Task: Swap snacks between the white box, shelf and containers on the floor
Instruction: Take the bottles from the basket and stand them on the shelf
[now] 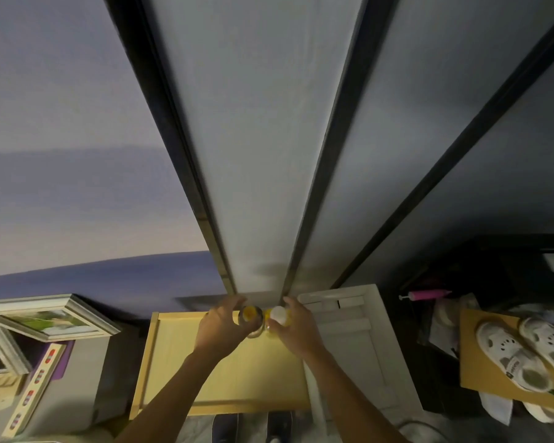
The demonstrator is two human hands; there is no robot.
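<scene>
Hands reach fwd over a pale yellow shelf top (205,372), seen from above by a head cam. Left hand (219,324) is wrapped round a clear jar (251,318) w/ yellow snacks showing thru its open mouth; fingers closed on its side. Right hand (296,327) is closed on a second yellow container (277,316) w/ a white lid on top. Both jars sit touching or nearly so, at the far edge of the shelf top, right against the base of a tall frosted panel w/ dark frames (253,155). Can't tell if either jar is lifted off the surface or resting on it.

White slatted box (343,340) lies just beside the shelf's right edge. Further right, a pair of white clogs (525,353) on cardboard. Left of the shelf, picture frames (55,318) lean on a grey box.

Step in hand, by my read: picking up both snack jars together to move them elsewhere. To do it well: keep the open jar upright so nothing spills, grip low on the sides, not the lid, lift straight up to clear the panel, then swing each to its new spot w/o knocking the two together.
</scene>
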